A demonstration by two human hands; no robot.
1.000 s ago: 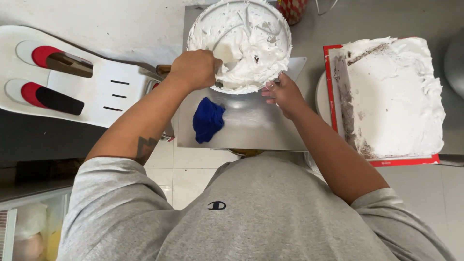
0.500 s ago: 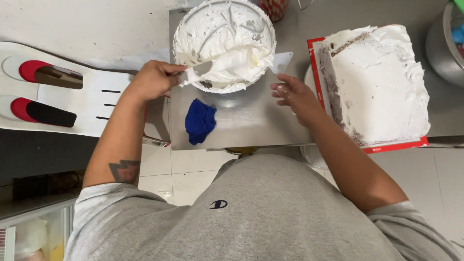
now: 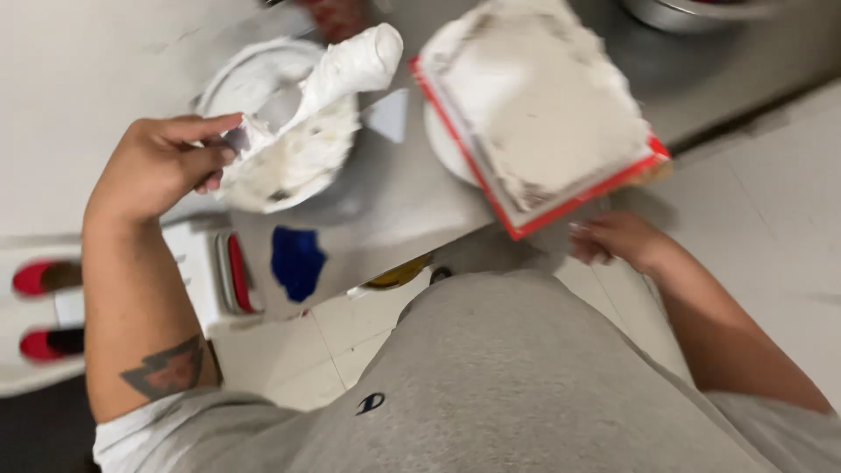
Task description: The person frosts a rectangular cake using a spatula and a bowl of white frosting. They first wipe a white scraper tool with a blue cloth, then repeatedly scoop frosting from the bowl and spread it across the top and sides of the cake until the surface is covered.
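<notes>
The bowl [image 3: 289, 166], a round white one smeared inside with white cream, sits on the grey metal tabletop [image 3: 394, 210] and serves as the landmark here. The left hand [image 3: 162, 166] is just to the left of the bowl's rim, its grip closed around the handle of a spatula [image 3: 337, 74]; the blade rises out over the bowl toward its upper right, loaded with a thick lump of white cream at the tip. The handle itself is mostly hidden inside the fingers, so only a short piece shows between thumb and forefinger. To the right of the bowl, well clear of its rim, lies a rectangular cake [image 3: 543, 105] covered in white cream, resting on a red-edged board [image 3: 578, 203] that is tilted in the view and overhangs the tabletop's front edge. The right hand [image 3: 613, 241] hangs below that board, farther right of the bowl and off the tabletop, holding nothing; its fingers are loosely curled, and the picture is too blurred there to say whether they touch the board's edge. Below the bowl, near the tabletop's front edge, is a blue patch [image 3: 296, 258], perhaps a cloth. Left of and below the bowl, on a lower white surface, are items with red parts [image 3: 39, 278].
</notes>
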